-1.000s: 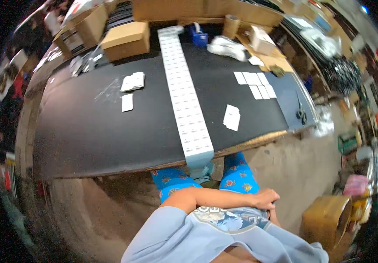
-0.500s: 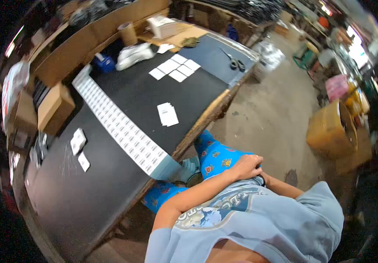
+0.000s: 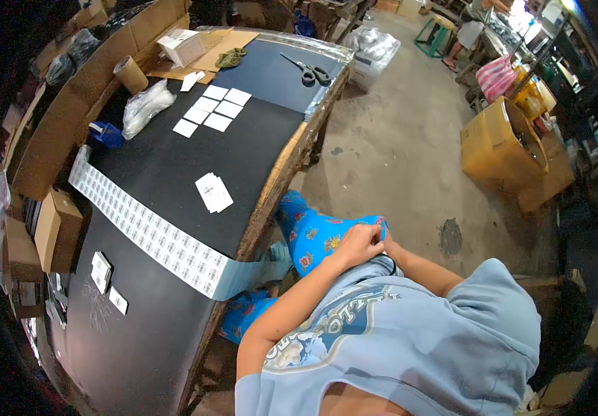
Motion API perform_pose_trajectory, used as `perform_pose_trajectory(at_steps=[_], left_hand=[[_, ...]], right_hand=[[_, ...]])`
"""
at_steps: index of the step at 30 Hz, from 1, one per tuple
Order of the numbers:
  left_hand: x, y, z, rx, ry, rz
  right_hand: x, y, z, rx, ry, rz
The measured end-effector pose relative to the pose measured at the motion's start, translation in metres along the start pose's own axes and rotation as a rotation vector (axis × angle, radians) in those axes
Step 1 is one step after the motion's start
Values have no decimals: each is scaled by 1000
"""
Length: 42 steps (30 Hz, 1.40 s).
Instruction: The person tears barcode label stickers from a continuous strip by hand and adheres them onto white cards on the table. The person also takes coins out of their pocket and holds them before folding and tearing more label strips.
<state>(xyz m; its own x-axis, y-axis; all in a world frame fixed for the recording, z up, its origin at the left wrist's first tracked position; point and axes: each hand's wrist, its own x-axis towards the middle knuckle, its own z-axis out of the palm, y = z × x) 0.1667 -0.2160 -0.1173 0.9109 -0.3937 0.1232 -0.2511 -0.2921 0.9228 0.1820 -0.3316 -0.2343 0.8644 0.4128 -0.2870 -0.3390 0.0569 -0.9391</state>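
Note:
My left hand (image 3: 360,244) is in my lap over the blue patterned trousers (image 3: 313,236), its fingers curled in; what they close on is hidden. My right hand (image 3: 388,245) lies against it, mostly covered, its fingers not visible. A long strip of printed labels (image 3: 150,225) crosses the black table (image 3: 153,333) and hangs over its near edge. Beyond it lie a fanned pile of white labels (image 3: 213,193) and several white cards in rows (image 3: 206,105). Two small white stacks (image 3: 101,272) (image 3: 118,300) sit on the strip's left side.
Scissors (image 3: 307,71) lie at the table's far right corner. A blue tape dispenser (image 3: 107,134), a plastic-wrapped bundle (image 3: 148,108), a cardboard tube (image 3: 130,75) and a white box (image 3: 181,47) line the back. A large carton (image 3: 503,142) stands on the floor; another person's leg (image 3: 457,52) shows beyond.
The view has swung to the right, so the table has shifted left and more floor shows. My hands remain together in my lap.

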Motion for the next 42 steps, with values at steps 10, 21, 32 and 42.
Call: perform_pose_trajectory(at_steps=[10,21,32,42], left_hand=[[11,0,-8,-142,85,-91],[24,-36,-14,13,337,-149],[47,-84,10,120,74,-204],[51,-87,4,150,-191,-485]], right_hand=[[-1,13,-60,56,1,30],[42,28,-55,-61,-226,23],[11,-4,-59,-230,-262,-66],[11,-12,-75,-353,-475,1]])
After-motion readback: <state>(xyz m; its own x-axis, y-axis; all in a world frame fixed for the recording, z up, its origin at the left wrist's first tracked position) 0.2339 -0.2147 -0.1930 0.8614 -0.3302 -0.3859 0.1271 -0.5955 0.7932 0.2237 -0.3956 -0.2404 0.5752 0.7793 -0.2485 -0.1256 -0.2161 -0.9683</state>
